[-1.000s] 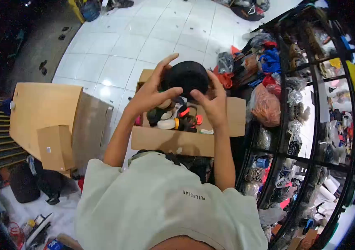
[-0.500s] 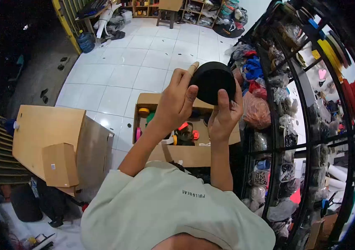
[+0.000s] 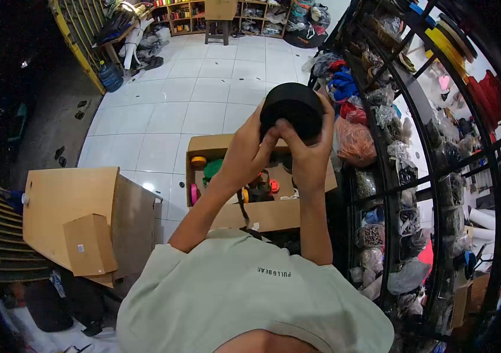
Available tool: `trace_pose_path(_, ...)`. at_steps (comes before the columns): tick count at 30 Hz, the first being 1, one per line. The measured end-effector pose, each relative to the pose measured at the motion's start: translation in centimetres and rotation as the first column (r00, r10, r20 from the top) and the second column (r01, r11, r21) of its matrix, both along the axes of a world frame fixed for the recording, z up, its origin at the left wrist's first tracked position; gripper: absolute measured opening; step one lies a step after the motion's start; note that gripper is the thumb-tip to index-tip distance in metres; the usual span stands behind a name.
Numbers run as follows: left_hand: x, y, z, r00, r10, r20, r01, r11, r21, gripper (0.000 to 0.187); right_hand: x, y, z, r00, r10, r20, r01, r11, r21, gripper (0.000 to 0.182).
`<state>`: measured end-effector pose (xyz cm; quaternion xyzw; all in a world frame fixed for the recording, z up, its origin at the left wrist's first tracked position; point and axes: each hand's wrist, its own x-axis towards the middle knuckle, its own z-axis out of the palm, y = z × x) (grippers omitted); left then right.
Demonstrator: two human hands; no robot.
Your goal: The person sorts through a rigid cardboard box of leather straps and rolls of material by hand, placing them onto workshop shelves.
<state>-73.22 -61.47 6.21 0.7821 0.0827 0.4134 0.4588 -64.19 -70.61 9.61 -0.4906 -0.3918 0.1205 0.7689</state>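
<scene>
A thick round black roll (image 3: 289, 103), seemingly of tape or webbing, is held up in front of me between both hands. My left hand (image 3: 248, 144) is closed round its left side, with the thumb at the lower face. Gripping the right side and lower edge is my right hand (image 3: 310, 159), its thumb close to the left one. The roll hides most of the fingers behind it. Below the hands lies an open cardboard box (image 3: 212, 143) with several colourful rolls in it, among them an orange roll (image 3: 198, 161) and a pink roll (image 3: 194, 193).
To the right stands a black metal rack (image 3: 386, 194) packed with bagged goods. At the left are a large carton (image 3: 71, 194) and a smaller box (image 3: 90, 244). White floor tiles (image 3: 203, 117) stretch ahead to shelves of thread (image 3: 183, 17). A blue water jug (image 3: 110, 77) stands by the yellow gate.
Both thumbs have come together at the roll's lower face, and the roll has tilted to show more of its rim. The view has shifted slightly.
</scene>
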Motion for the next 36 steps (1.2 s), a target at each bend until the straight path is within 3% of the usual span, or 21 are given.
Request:
trace_pose_path(2,-0.6,-0.3,0.2,1.000,-0.018,0.007,0.018,1.000,-0.011,0.052,0.2,-0.7,0.1,0.999,-0.033,0.016,0.033,0.999,0.007,0.067)
trace_pose_path(5,-2.5,0.4,1.3,0.984,0.113,-0.140,-0.103,0.992,0.078,0.047,1.8,-2.0,-0.1,0.992,-0.126,0.005,0.125,0.989,0.075,0.071)
trace_pose_path(6,-2.8,1.3,0.9,0.985,0.154,-0.075,-0.143,0.981,0.134,0.044,2.3,-2.9,0.7,0.994,-0.038,-0.101,0.056,0.983,0.174,0.072)
trace_pose_path(7,-3.1,2.4,0.4,0.975,0.223,-0.020,-0.210,0.943,0.257,0.054,2.6,-3.7,1.5,0.979,0.060,-0.194,-0.003,0.960,0.278,0.073)
trace_pose_path(9,-4.0,4.4,0.2,0.975,0.216,0.053,-0.219,0.888,0.404,0.044,2.3,-5.2,1.8,0.982,0.072,-0.174,-0.026,0.966,0.258,0.078)
trace_pose_path(11,-5.7,6.8,0.7,0.960,0.278,-0.007,-0.237,0.830,0.504,0.050,2.1,-6.6,1.6,0.998,0.052,0.026,-0.053,0.998,0.041,0.084)
trace_pose_path(12,-6.4,8.6,0.4,0.951,0.305,0.043,-0.262,0.727,0.635,0.054,1.9,-7.3,1.8,0.995,0.050,0.089,-0.046,0.998,-0.040,0.086)
trace_pose_path(13,-7.8,9.7,1.3,0.944,0.329,-0.025,-0.223,0.690,0.689,0.054,1.9,-7.9,1.3,0.996,0.043,0.079,-0.039,0.998,-0.049,0.086)
trace_pose_path(15,-9.6,12.1,2.8,0.959,0.281,0.018,-0.169,0.522,0.836,0.058,2.5,-9.3,0.0,0.932,0.209,0.297,-0.129,0.955,-0.268,0.086)
trace_pose_path(16,-10.8,13.1,3.5,0.947,0.321,0.022,-0.159,0.408,0.899,0.057,2.9,-10.4,-0.5,0.884,0.242,0.401,-0.083,0.924,-0.374,0.078)
trace_pose_path(17,-11.9,14.0,4.3,0.932,0.360,0.031,-0.142,0.286,0.948,0.057,2.7,-10.9,-0.3,0.887,0.248,0.391,-0.087,0.919,-0.384,0.078)
trace_pose_path(19,-12.8,15.2,5.6,0.963,0.252,0.091,-0.132,0.147,0.980,0.055,1.9,-11.9,1.5,0.734,0.433,0.524,-0.094,0.828,-0.552,0.070)
trace_pose_path(21,-14.4,15.7,6.6,0.943,0.298,0.150,-0.165,0.027,0.986,0.052,1.8,-12.7,2.7,0.717,0.436,0.544,-0.093,0.834,-0.544,0.064)
trace_pose_path(23,-17.3,17.5,7.2,0.924,0.372,0.092,-0.133,0.085,0.987,0.053,2.2,-13.6,3.2,0.666,0.431,0.609,-0.019,0.825,-0.564,0.065)
trace_pose_path(26,-20.8,17.3,7.7,0.875,0.482,0.051,-0.164,0.196,0.967,0.051,1.9,-14.7,3.0,0.669,0.454,0.588,-0.037,0.811,-0.584,0.066)
trace_pose_path(29,-23.0,18.8,6.6,0.880,0.462,0.111,-0.183,0.114,0.977,0.050,1.6,-14.8,3.2,0.655,0.487,0.578,-0.054,0.793,-0.607,0.067)
trace_pose_path(30,-23.6,18.5,6.4,0.831,0.555,0.042,-0.173,0.186,0.967,0.048,1.6,-14.6,3.0,0.654,0.480,0.585,-0.080,0.813,-0.577,0.067)
trace_pose_path(33,-23.8,18.2,6.0,0.866,0.497,0.056,-0.199,0.238,0.951,0.048,1.3,-14.3,2.8,0.630,0.467,0.620,-0.117,0.847,-0.518,0.065)
trace_pose_path(34,-24.6,19.5,5.7,0.865,0.493,0.096,-0.201,0.164,0.966,0.047,1.5,-14.4,2.8,0.625,0.445,0.642,-0.076,0.853,-0.517,0.066)
trace_pose_path(36,-25.5,19.5,4.9,0.863,0.498,0.091,-0.215,0.198,0.956,0.046,1.7,-14.9,2.6,0.664,0.454,0.594,-0.079,0.833,-0.548,0.066)
